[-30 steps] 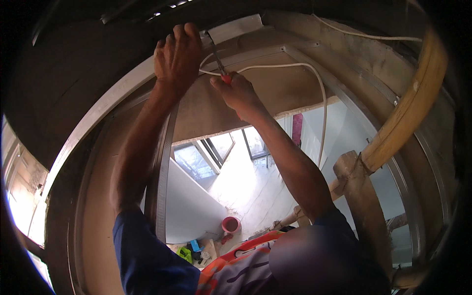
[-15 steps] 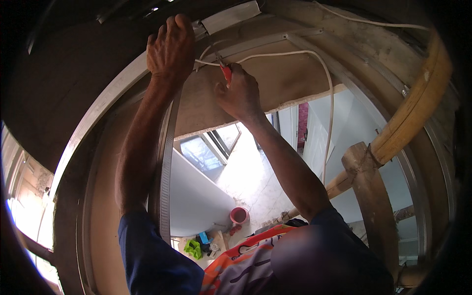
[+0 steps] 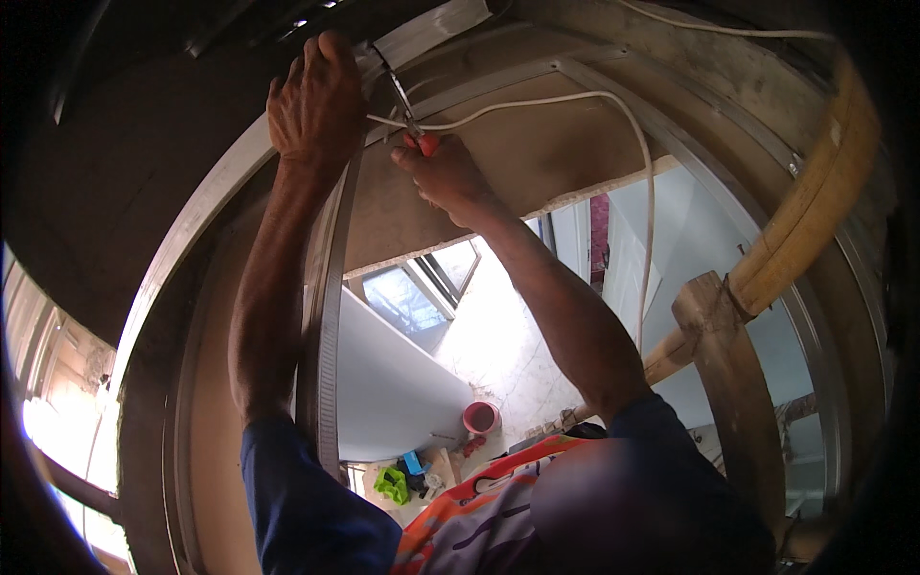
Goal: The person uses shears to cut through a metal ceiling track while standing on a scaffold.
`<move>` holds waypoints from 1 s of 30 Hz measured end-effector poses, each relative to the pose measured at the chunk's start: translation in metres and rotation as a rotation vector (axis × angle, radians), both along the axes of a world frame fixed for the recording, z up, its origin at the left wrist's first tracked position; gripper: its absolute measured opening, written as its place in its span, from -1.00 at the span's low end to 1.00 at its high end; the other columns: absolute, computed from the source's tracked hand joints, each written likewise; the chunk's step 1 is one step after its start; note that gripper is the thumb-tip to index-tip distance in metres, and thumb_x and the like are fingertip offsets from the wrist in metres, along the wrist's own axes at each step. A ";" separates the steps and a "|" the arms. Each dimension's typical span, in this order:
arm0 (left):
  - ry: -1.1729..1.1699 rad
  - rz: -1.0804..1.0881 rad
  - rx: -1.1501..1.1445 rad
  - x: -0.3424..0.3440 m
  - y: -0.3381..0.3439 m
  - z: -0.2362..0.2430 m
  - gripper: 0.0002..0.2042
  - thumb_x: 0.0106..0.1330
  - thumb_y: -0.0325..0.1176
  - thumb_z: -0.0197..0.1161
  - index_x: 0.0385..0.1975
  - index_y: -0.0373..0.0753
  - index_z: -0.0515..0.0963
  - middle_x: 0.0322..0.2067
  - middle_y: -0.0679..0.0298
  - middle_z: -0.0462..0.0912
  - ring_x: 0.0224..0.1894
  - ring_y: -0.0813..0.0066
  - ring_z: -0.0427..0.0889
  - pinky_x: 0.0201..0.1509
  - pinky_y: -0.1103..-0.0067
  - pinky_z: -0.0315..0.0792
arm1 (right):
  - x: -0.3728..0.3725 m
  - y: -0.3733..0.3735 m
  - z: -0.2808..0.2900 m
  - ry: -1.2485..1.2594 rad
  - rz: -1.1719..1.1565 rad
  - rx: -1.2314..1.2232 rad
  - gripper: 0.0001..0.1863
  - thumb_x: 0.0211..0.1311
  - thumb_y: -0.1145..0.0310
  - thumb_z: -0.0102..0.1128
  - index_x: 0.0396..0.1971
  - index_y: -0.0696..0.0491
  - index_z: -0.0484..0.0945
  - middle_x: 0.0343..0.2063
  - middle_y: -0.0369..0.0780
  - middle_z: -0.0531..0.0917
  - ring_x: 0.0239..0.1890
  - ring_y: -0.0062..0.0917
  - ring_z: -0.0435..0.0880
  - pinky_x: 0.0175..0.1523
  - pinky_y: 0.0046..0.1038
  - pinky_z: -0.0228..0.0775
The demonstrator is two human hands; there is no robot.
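Slanting up-left at upper centre of frame, the red-handled tool (image 3: 402,102), clasped by the right hand (image 3: 446,174), points to the metal channel (image 3: 431,29) beside the nearer left hand (image 3: 318,103), whose grip I cannot tell

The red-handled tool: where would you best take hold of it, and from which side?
Probably by its red handle, coming from below, where the right hand holds it. The tool slants, handle end low and nearer the person, while its slim metal part points up and left toward the metal strip.
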State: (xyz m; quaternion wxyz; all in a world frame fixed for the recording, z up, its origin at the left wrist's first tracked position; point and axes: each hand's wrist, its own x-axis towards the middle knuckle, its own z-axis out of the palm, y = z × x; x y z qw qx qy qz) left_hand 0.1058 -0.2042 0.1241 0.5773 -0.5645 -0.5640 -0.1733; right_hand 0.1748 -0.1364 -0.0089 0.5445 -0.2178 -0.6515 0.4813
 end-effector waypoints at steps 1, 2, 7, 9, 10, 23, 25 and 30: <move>-0.029 0.010 -0.029 0.000 -0.002 0.002 -0.82 0.08 -0.45 0.12 -0.37 -0.24 0.27 -0.36 0.17 0.50 -0.22 0.23 0.58 -0.21 0.28 0.43 | -0.003 0.000 0.001 0.055 0.141 -0.055 -0.73 0.13 0.16 0.14 -0.52 0.07 0.42 -0.74 -0.25 0.50 -0.72 -0.56 0.49 -0.64 -0.52 0.24; -0.011 -0.018 -0.024 -0.001 0.000 0.001 -0.82 0.09 -0.44 0.12 -0.38 -0.24 0.27 -0.37 0.17 0.50 -0.23 0.22 0.58 -0.21 0.28 0.44 | -0.001 0.001 -0.001 0.101 0.261 -0.112 -0.75 0.13 0.19 0.14 -0.54 0.05 0.39 -0.76 -0.29 0.46 -0.75 -0.63 0.43 -0.67 -0.57 0.16; -0.032 -0.049 -0.059 -0.017 0.006 0.002 -0.83 0.09 -0.42 0.11 -0.37 -0.25 0.28 -0.41 0.13 0.51 -0.30 0.16 0.60 -0.29 0.26 0.47 | 0.027 -0.011 0.007 -0.252 0.276 -0.087 -0.77 0.03 0.28 0.20 -0.47 0.10 0.39 -0.73 -0.25 0.48 -0.71 -0.58 0.48 -0.62 -0.53 0.25; -0.031 0.014 -0.055 -0.020 0.010 0.001 -0.82 0.09 -0.40 0.12 -0.35 -0.25 0.30 -0.38 0.11 0.52 -0.32 0.14 0.61 -0.34 0.26 0.48 | 0.019 -0.010 -0.002 -0.293 -0.114 0.157 -0.70 -0.03 0.29 0.22 -0.42 0.19 0.41 -0.65 -0.16 0.53 -0.58 -0.44 0.56 -0.46 -0.44 0.36; -0.029 0.041 -0.055 -0.020 0.012 0.002 -0.81 0.09 -0.39 0.13 -0.34 -0.25 0.31 -0.37 0.10 0.53 -0.33 0.12 0.61 -0.36 0.25 0.49 | 0.019 -0.011 -0.007 -0.311 -0.314 0.276 -0.67 -0.06 0.29 0.24 -0.39 0.23 0.42 -0.61 -0.11 0.56 -0.51 -0.37 0.60 -0.38 -0.40 0.41; -0.055 0.064 -0.012 -0.015 -0.029 0.024 -0.75 0.02 -0.37 0.18 -0.30 -0.22 0.37 -0.30 0.13 0.55 -0.22 0.10 0.57 -0.26 0.28 0.47 | 0.169 0.005 0.064 -0.658 -0.580 0.217 -0.57 -0.07 0.21 0.27 -0.22 0.14 0.43 -0.45 -0.05 0.57 -0.41 -0.26 0.58 -0.22 -0.30 0.39; 0.019 0.036 0.027 -0.010 -0.033 0.016 -0.88 0.04 -0.46 0.13 -0.43 -0.28 0.38 -0.41 0.11 0.54 -0.27 0.20 0.59 -0.26 0.33 0.47 | 0.177 0.008 0.067 -0.719 -0.598 0.256 -0.57 -0.08 0.23 0.28 -0.22 0.14 0.45 -0.43 -0.04 0.57 -0.38 -0.26 0.58 -0.21 -0.32 0.38; 0.038 -0.056 -0.047 -0.013 -0.041 -0.004 -0.87 0.00 -0.53 0.12 -0.44 -0.27 0.35 -0.45 0.12 0.51 -0.31 0.18 0.58 -0.29 0.33 0.44 | 0.182 0.030 0.062 -0.709 -0.514 0.421 -0.57 -0.19 0.35 0.34 -0.24 0.16 0.49 -0.32 -0.06 0.57 -0.26 -0.36 0.56 -0.13 -0.39 0.36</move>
